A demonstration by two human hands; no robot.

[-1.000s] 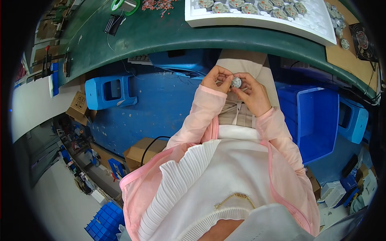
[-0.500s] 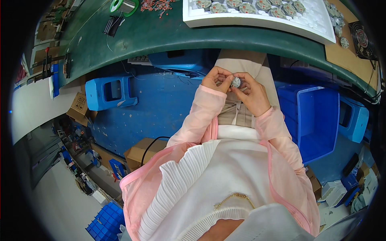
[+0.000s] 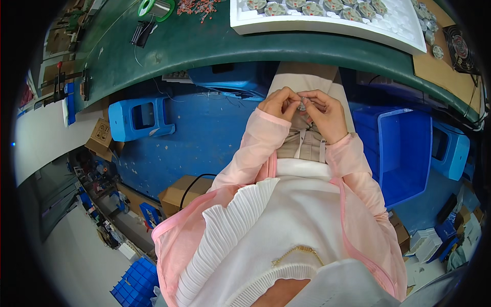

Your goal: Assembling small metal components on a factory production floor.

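Over my lap, my left hand (image 3: 280, 104) and my right hand (image 3: 328, 115) meet with bent, closed fingers. Between their fingertips is a small round grey metal part (image 3: 302, 107), mostly covered by the fingers. Both hands grip it, though its exact kind is not clear from the little that shows. Ahead on the green bench, a white foam tray (image 3: 327, 31) holds several round grey parts (image 3: 313, 9) with small orange-red spots.
On the green bench (image 3: 204, 50) lie a solder wire spool (image 3: 157, 8), red-tipped small components (image 3: 198, 7) and a black clip-like object (image 3: 141, 34). More grey parts and a black fan (image 3: 459, 50) sit right. A blue bin (image 3: 404, 153) and blue stool (image 3: 140, 119) flank me.
My fingers have closed further over the round part, which turned and now shows less. The right hand's fingertips have drawn in toward the left hand's.
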